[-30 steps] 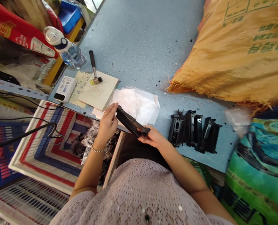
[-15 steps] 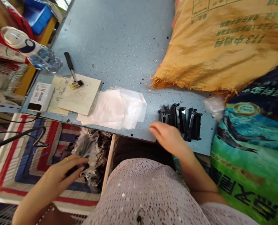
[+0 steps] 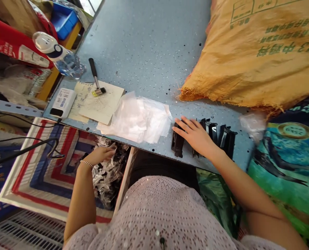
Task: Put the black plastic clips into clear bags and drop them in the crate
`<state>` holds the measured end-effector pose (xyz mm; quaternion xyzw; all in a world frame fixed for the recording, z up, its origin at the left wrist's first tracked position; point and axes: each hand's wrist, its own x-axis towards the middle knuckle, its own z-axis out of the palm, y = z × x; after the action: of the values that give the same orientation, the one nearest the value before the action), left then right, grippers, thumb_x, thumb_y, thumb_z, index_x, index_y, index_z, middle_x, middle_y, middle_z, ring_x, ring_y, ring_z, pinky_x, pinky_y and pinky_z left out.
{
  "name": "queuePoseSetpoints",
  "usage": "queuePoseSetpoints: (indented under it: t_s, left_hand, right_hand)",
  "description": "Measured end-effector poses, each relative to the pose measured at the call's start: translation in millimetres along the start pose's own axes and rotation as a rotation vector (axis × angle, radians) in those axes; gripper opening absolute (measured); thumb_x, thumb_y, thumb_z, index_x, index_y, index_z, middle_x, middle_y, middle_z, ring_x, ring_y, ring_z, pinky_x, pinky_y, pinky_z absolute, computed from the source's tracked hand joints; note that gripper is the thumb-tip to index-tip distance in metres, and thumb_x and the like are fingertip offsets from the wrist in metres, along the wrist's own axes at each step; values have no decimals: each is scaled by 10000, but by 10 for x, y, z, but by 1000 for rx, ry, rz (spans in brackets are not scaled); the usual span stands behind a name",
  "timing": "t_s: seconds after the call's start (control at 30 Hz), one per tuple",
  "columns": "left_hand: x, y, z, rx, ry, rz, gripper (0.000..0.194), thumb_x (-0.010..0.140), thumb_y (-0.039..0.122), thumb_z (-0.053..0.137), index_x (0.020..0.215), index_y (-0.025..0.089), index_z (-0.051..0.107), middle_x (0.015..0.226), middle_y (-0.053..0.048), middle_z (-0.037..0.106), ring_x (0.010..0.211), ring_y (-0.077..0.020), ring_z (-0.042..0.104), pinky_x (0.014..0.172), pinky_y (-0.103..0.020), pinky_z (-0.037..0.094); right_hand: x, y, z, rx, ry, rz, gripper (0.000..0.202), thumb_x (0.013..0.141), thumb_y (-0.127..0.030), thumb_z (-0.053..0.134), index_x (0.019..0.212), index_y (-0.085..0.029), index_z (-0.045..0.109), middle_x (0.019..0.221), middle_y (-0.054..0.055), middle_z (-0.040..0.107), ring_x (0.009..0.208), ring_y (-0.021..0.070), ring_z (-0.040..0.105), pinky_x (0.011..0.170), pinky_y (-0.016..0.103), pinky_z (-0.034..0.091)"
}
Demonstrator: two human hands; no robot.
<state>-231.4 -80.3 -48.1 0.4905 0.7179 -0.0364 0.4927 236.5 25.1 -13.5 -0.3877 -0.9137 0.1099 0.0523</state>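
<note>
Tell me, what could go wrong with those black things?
The right hand is spread over the black parts, and the leftmost one's near end is close to the table's front edge, so a nudge might tip it off. Also, the thin sheets lie loose by that edge, so a brushing arm could perhaps slide some down.
</note>
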Motion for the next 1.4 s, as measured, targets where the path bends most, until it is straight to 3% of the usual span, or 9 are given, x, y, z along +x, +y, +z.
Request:
queuePoseSetpoints:
  t_s: [0.1,0.2,0.3,0.4,0.53,0.77,1.1,1.27,1.4]
  left_hand:
    - [-193,702,-51,-278,11,388,405,900,558,610,1068,235,787,895,-90,784,721,-223,713,668,-339,580]
    - [104,1405,-18,-244,665,530,320,971,461,576,1046,205,753,954,-108,747,842,-224,696,825,-369,569]
    - [623,1767,54,-40,870,422,224,915,378,678,957,157,684,1099,-181,697,1050,-309,670,914,-425,538]
    - [887,1705,86,-49,744,440,103,909,247,623,888,168,685,1071,-148,711,1040,-286,675,937,-411,518]
    - [781,1431,98,-504,614,498,137,791,314,738,813,181,715,829,-48,714,785,-194,662,767,-331,521]
    - [529,1505,238,-846,586,538,373,679,296,836,931,189,583,782,2,675,718,-134,668,684,-265,528]
    - [508,1401,245,-854,604,649,374,697,232,819,818,216,465,802,8,668,750,-127,663,721,-268,544]
    - [405,1236,109,-435,883,668,80,810,131,617,840,200,642,933,-50,706,965,-206,686,931,-402,561]
    - [390,1116,-6,-141,932,630,436,791,35,514,1114,193,761,1194,-98,710,1042,-223,672,1003,-432,542]
  right_hand:
    - [201,4,8,-51,-86,-77,557,928,11,430,1385,-251,613,1530,87,568,1313,294,586,1052,512,516]
    - [317,-72,-36,-130,-140,-95,572,890,48,410,1370,-184,618,1377,130,656,1109,275,658,944,441,565]
    - [310,-107,-85,-199,-206,-33,390,914,-11,464,1201,-131,699,1139,165,699,1005,307,647,824,423,571]
    - [219,-59,-103,-35,-169,99,238,977,-179,526,1104,-136,723,1034,165,673,1002,328,635,804,442,563]
    - [292,-149,-22,700,71,328,274,978,-340,567,1160,-199,715,1084,108,676,1033,272,655,925,453,548]
    - [1213,-818,398,1944,-53,379,383,748,-516,831,947,-197,763,870,26,732,783,152,671,798,321,576]
    - [1376,-863,505,2015,-31,363,393,678,-493,901,868,-169,783,820,28,750,774,148,670,768,280,554]
    - [1470,-790,599,1923,43,469,381,663,-494,872,789,-152,759,757,27,706,718,143,619,740,297,529]
    - [1209,-754,546,1579,157,448,271,802,-402,764,961,-184,791,908,32,723,830,171,639,774,304,513]
